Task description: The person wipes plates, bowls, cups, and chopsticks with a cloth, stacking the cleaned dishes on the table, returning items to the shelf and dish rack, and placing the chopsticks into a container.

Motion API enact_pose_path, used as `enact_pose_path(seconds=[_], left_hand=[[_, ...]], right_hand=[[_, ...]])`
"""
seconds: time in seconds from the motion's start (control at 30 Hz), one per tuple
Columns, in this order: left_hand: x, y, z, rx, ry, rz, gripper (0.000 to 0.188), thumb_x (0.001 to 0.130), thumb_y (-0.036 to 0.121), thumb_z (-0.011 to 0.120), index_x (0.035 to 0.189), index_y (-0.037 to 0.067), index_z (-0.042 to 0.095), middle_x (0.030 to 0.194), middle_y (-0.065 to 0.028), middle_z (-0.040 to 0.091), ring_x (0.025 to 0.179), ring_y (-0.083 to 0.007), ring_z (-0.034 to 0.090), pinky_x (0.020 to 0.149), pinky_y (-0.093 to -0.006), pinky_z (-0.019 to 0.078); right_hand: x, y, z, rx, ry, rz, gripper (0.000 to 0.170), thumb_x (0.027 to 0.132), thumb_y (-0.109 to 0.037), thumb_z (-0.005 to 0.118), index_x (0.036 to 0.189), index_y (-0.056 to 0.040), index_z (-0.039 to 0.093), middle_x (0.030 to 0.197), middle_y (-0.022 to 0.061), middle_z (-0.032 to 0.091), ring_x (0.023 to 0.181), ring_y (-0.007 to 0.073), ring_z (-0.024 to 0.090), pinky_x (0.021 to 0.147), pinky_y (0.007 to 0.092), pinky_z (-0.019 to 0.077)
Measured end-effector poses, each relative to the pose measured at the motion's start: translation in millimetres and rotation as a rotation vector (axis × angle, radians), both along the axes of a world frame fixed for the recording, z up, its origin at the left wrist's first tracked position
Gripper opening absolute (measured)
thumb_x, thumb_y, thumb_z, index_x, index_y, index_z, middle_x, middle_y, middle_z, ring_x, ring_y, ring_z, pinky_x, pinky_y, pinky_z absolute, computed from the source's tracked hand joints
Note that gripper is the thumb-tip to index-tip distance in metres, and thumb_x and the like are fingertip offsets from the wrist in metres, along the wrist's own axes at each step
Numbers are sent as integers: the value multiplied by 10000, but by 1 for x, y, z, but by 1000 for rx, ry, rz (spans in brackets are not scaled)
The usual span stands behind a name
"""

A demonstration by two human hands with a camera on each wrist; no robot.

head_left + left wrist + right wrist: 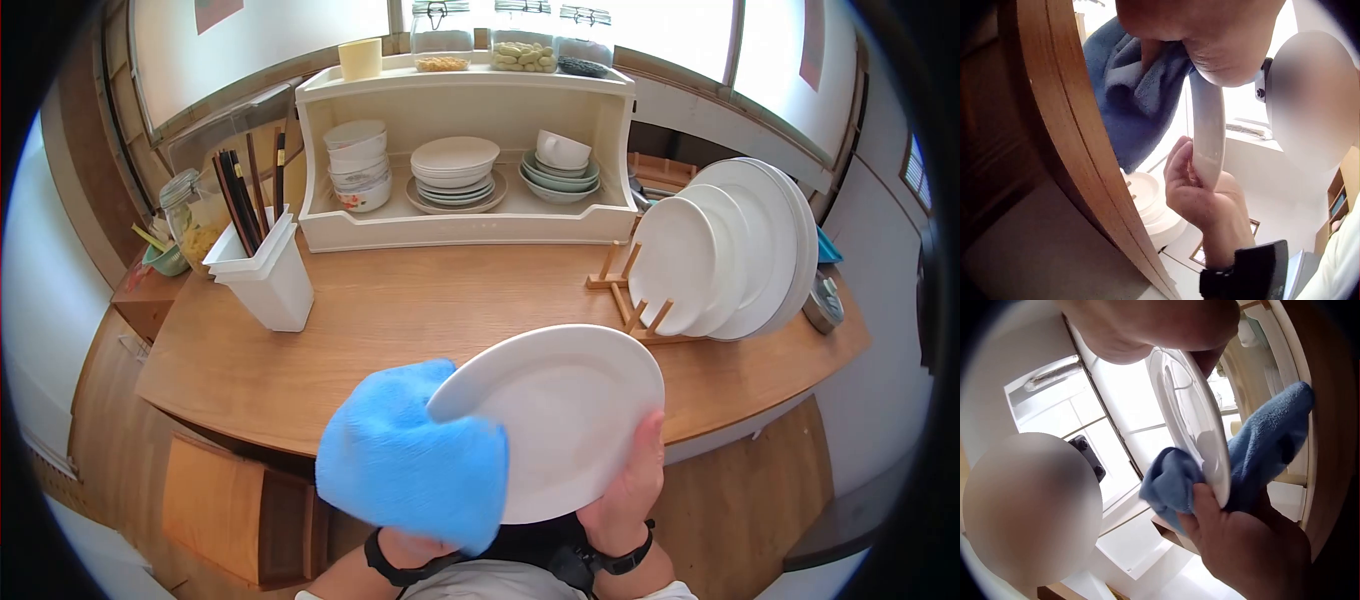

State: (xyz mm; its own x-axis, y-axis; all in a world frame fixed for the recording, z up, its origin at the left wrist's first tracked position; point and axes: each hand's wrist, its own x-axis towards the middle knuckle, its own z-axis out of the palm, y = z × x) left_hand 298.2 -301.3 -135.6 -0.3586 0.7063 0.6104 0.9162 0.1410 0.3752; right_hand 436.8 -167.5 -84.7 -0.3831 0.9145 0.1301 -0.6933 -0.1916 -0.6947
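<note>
A white plate (570,420) is held tilted above the table's front edge. My right hand (632,480) grips its right rim, thumb on the face and fingers behind. A blue cloth (410,450) covers the plate's left edge; under it my left hand (415,545) is mostly hidden in the head view. In the right wrist view the left hand (1241,544) pinches the plate's rim through the cloth (1266,437), which lies on both sides of the plate (1191,419). The left wrist view shows the right hand (1200,194) gripping the plate (1209,125) from below.
A wooden rack (635,300) at the right holds several upright white plates (675,265). A cream shelf (465,232) with bowls and small plates stands at the back, glass jars (523,45) on top. White holders (272,285) with chopsticks stand left. A wooden stool (215,510) is below.
</note>
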Motion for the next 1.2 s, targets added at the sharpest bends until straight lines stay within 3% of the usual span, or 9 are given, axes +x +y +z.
enact_pose_path(seconds=[0.07, 0.2, 0.4, 0.43, 0.6, 0.73, 0.93, 1.1, 1.2], left_hand=[[-7, 10, 22, 402, -196, -399, 311, 827, 58, 608, 1128, -17, 628, 1128, -165, 639, 998, -240, 621, 910, -370, 481], [-11, -11, 25, 274, -473, -518, 335, 834, 26, 565, 1165, -8, 605, 1183, -161, 623, 1104, -283, 586, 981, -403, 421], [17, -2, 11, 408, -553, -349, 256, 853, 87, 568, 1075, -31, 617, 1069, -131, 653, 988, -245, 613, 910, -363, 457], [14, -1, 11, 457, -770, -357, 250, 871, 159, 603, 1035, -28, 619, 1004, -82, 659, 922, -193, 606, 851, -327, 470], [-25, 4, 20, 587, -902, -257, 227, 846, 200, 689, 941, -2, 648, 933, -23, 649, 872, -114, 579, 790, -293, 473], [-8, 6, 44, 476, -669, -271, 204, 822, 153, 704, 950, 0, 662, 958, -33, 667, 924, -128, 592, 847, -301, 467], [31, 20, -1, 589, -885, -398, 344, 840, 126, 667, 1146, -12, 591, 1138, -110, 634, 1033, -201, 598, 917, -347, 456], [32, 25, 3, 606, -1097, -399, 223, 817, 59, 694, 1028, -1, 652, 1017, -63, 667, 942, -158, 608, 857, -314, 470], [3, 24, 22, 551, -1070, -307, 157, 802, 51, 736, 948, 11, 699, 916, -20, 692, 864, -112, 614, 801, -272, 480]], right_hand=[[4, 0, -5, 33, -16, 3, 560, 985, -455, 450, 1326, -11, 443, 1242, 135, 559, 1107, 251, 567, 928, 381, 479], [9, 3, -1, 147, -92, -47, 569, 992, -452, 435, 1357, -17, 409, 1291, 139, 524, 1151, 260, 540, 953, 383, 459], [-6, -12, 9, 78, 36, -68, 592, 1000, -422, 434, 1412, -12, 318, 1374, 132, 451, 1218, 251, 490, 992, 385, 426], [-7, -19, 3, 79, 35, -61, 592, 1000, -422, 434, 1412, -12, 318, 1374, 132, 451, 1218, 251, 490, 992, 385, 426], [15, -20, -18, 503, -218, 103, 689, 967, -440, 501, 1425, 12, 256, 1389, 146, 430, 1240, 256, 475, 1014, 397, 412], [13, -4, 9, 41, -161, 272, 707, 935, -447, 557, 1401, 20, 303, 1355, 156, 463, 1224, 269, 489, 993, 403, 432], [-7, -17, 11, 71, -18, 28, 664, 954, -475, 502, 1396, -11, 328, 1356, 132, 468, 1230, 268, 483, 1018, 414, 404], [-15, -24, -4, -11, 23, -69, 661, 964, -484, 474, 1406, -17, 318, 1369, 127, 456, 1242, 265, 471, 1033, 404, 388], [3, -10, -18, 204, -291, -7, 652, 977, -480, 445, 1407, -5, 319, 1362, 136, 463, 1232, 263, 482, 1022, 399, 402]])
